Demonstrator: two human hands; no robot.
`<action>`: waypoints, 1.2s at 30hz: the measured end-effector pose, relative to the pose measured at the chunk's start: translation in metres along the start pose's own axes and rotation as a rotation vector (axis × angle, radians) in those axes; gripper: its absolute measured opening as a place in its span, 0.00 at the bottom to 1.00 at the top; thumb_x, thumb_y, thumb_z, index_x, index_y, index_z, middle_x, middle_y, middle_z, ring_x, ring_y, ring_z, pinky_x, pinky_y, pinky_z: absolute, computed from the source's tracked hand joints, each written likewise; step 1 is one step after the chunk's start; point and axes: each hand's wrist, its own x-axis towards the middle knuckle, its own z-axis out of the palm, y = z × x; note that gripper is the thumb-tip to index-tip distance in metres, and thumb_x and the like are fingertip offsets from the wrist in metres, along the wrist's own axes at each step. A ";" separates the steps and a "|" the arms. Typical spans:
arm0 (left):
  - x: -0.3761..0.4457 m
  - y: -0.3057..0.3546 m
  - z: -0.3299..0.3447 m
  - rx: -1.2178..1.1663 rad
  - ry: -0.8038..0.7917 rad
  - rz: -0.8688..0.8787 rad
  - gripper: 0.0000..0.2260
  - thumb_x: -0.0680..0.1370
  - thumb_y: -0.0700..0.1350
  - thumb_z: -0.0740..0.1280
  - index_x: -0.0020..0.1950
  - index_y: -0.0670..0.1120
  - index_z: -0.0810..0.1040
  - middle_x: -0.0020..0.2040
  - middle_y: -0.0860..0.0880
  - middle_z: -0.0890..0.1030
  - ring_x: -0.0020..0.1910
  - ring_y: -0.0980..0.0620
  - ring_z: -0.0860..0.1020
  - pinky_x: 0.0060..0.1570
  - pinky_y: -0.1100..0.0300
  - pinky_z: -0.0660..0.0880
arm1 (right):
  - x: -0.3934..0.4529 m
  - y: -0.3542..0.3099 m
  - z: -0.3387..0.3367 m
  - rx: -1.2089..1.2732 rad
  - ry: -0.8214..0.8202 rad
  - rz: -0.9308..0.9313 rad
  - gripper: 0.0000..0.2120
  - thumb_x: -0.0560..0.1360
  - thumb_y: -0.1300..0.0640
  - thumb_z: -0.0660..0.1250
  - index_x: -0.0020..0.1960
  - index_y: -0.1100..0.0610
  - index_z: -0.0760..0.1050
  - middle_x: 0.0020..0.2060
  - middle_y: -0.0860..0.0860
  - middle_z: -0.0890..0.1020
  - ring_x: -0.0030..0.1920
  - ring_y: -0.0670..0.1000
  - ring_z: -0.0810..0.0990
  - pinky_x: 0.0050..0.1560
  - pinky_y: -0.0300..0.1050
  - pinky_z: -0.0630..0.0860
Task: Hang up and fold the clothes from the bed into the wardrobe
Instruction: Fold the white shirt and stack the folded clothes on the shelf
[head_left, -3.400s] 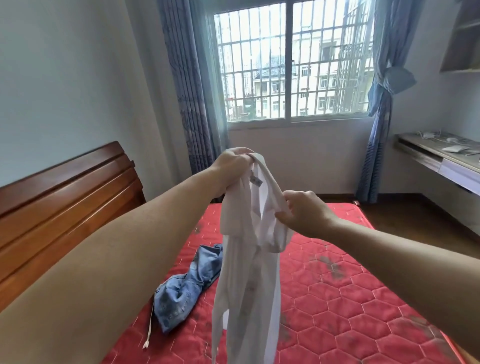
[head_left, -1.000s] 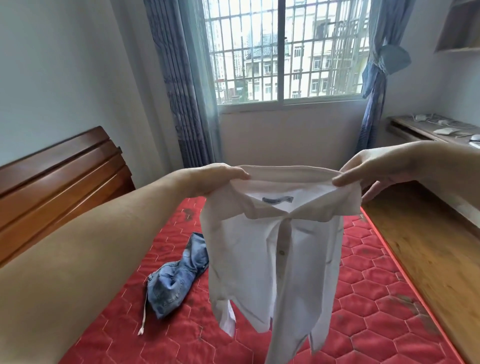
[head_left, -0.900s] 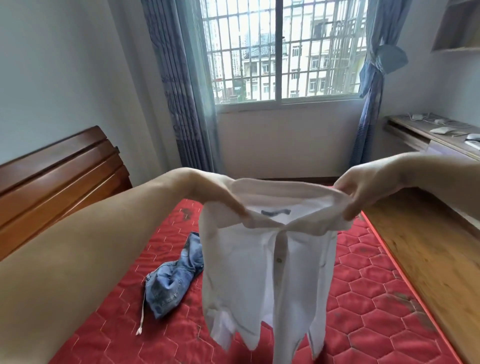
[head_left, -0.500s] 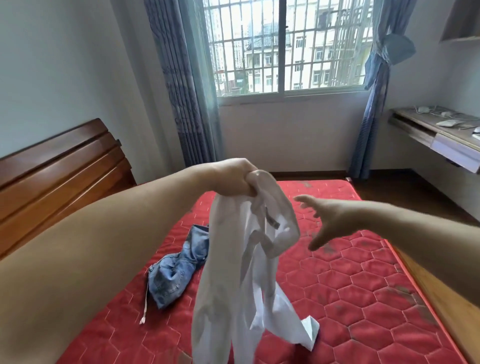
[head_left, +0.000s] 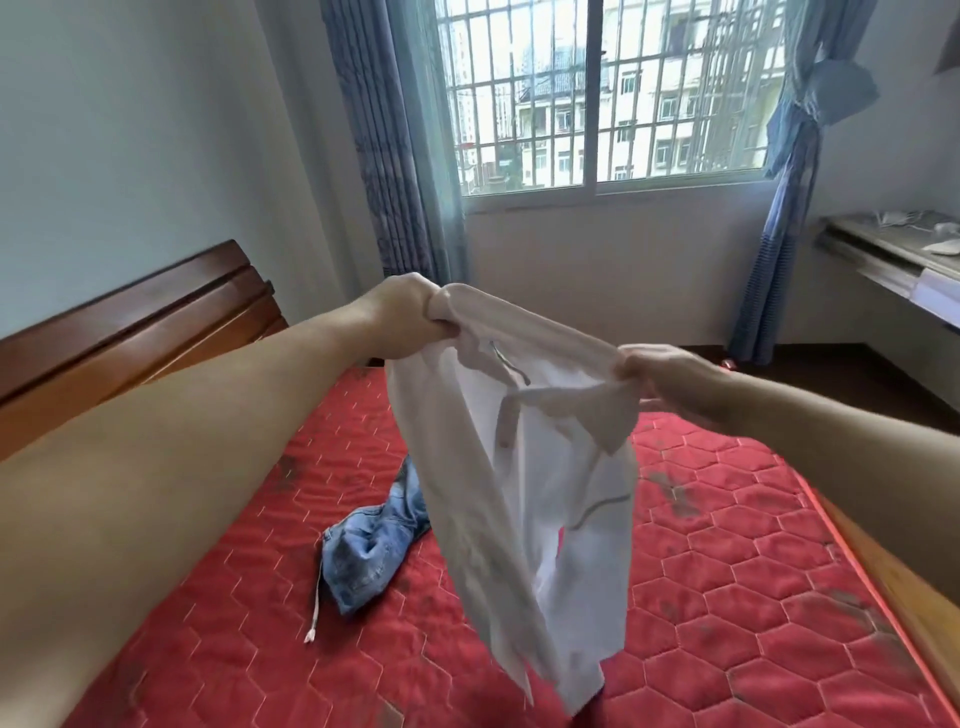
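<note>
A: What can't you make out?

B: The white shirt (head_left: 524, 467) hangs in front of the denim garment (head_left: 374, 545), covering its far end. The shirt's lower hem is blurred. The mattress (head_left: 727, 597) runs off the bottom of the frame, and no wardrobe shows.

A: Count things for me.

B: One shirt, one crumpled denim piece, two hands. By the window (head_left: 597, 93) above the mattress's far end, two blue curtains (head_left: 395, 130).

A: Where is the shirt against the fingers?

B: It's held up over the mattress. The left hand (head_left: 400, 317) is a closed fist bunching one end of the collar; cloth pokes out past its knuckles. The right hand (head_left: 670, 384) is curled shut on the other end, lower down. The collar stretches between them and the body hangs below.

A: And the denim?

B: Lying on the mattress, below the left forearm, touched by neither hand.
</note>
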 end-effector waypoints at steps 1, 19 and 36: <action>0.000 -0.002 -0.002 -0.025 0.012 -0.041 0.08 0.74 0.47 0.72 0.36 0.49 0.81 0.36 0.51 0.81 0.37 0.55 0.77 0.35 0.64 0.71 | 0.002 -0.008 -0.001 0.048 0.034 -0.026 0.04 0.70 0.58 0.62 0.37 0.53 0.70 0.33 0.51 0.73 0.36 0.49 0.71 0.41 0.44 0.70; 0.004 0.014 0.009 0.055 -0.264 -0.026 0.11 0.64 0.58 0.79 0.37 0.53 0.84 0.35 0.53 0.84 0.34 0.57 0.81 0.37 0.60 0.78 | -0.023 -0.052 -0.061 -0.981 -0.139 0.014 0.11 0.65 0.59 0.78 0.45 0.50 0.81 0.39 0.48 0.85 0.42 0.49 0.83 0.48 0.50 0.81; 0.072 0.056 0.087 -0.641 -0.309 -0.565 0.06 0.79 0.45 0.67 0.47 0.44 0.79 0.38 0.47 0.82 0.36 0.50 0.79 0.44 0.53 0.78 | 0.004 -0.008 -0.070 0.146 0.101 0.496 0.10 0.81 0.59 0.57 0.44 0.60 0.74 0.27 0.54 0.81 0.25 0.49 0.81 0.27 0.42 0.80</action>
